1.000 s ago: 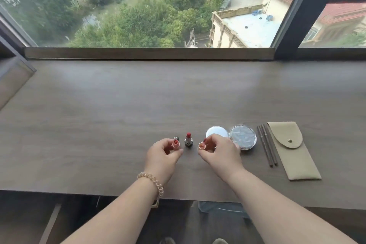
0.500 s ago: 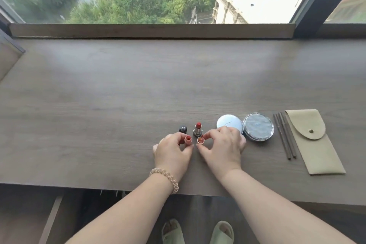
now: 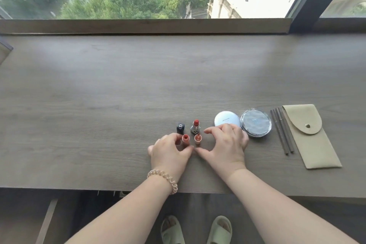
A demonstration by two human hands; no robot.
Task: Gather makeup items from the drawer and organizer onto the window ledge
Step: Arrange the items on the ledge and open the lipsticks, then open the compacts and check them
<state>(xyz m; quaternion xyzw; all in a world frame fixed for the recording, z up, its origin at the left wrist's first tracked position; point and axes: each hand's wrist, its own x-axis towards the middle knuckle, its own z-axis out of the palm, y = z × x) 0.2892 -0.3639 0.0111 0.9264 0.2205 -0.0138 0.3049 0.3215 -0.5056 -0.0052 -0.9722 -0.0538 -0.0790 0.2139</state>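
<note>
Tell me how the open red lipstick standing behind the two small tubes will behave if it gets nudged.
The open lipstick stands upright on a narrow base with its red tip exposed, so it would probably tip rather than slide. Its body looks rounded, so once down it may roll on the smooth ledge. The bare tip would likely smear or dent.

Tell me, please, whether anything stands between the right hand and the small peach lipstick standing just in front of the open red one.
Nothing visible does. The right hand curls open just right of the peach lipstick, with bare ledge between them. The red lipstick stands behind it, and the left hand is at the orange cap beside it.
</note>
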